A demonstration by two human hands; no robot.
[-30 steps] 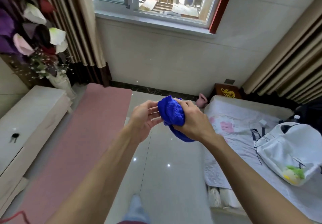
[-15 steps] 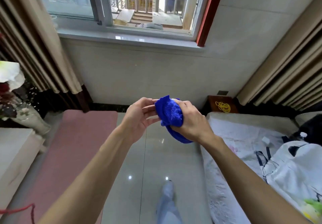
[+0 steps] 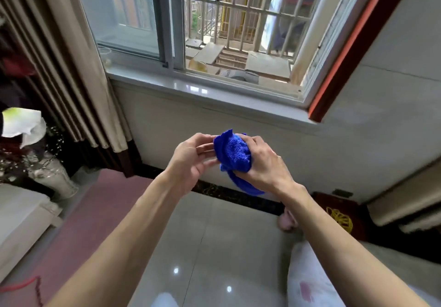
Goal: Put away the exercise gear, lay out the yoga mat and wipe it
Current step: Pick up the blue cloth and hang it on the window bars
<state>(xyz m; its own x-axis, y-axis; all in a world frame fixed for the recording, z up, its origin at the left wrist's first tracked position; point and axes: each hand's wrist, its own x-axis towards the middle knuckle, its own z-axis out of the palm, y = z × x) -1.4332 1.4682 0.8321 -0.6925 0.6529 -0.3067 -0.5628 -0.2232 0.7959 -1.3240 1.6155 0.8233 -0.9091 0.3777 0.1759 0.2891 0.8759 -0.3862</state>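
**Where both hands met before the window: blue cloth, bunched**

As both forearms reached forward and converged at mid-frame, right hand (image 3: pixel 265 163) was curled round blue cloth (image 3: pixel 235 154), back of hand to camera, with a tail of cloth hanging below the palm. Left hand (image 3: pixel 188 161): palm turned rightward, fingers loosely extended, tips touching the cloth's left edge, gripping nothing. Cloth: plush terry pile, vivid blue, wadded into a rough ball, held in air above glossy pale floor tiles (image 3: pixel 214 247). Yoga mat (image 3: pixel 95 223): pink, matte, flat on the floor at lower left, well apart from the cloth. Window (image 3: pixel 167 20): sliding grey frame, barred grille outside; polished sill (image 3: pixel 191 89). Curtain (image 3: pixel 78 80): beige, pleated. Against half a second before: same hold on the cloth; view tilted upward, more window showing, less mat
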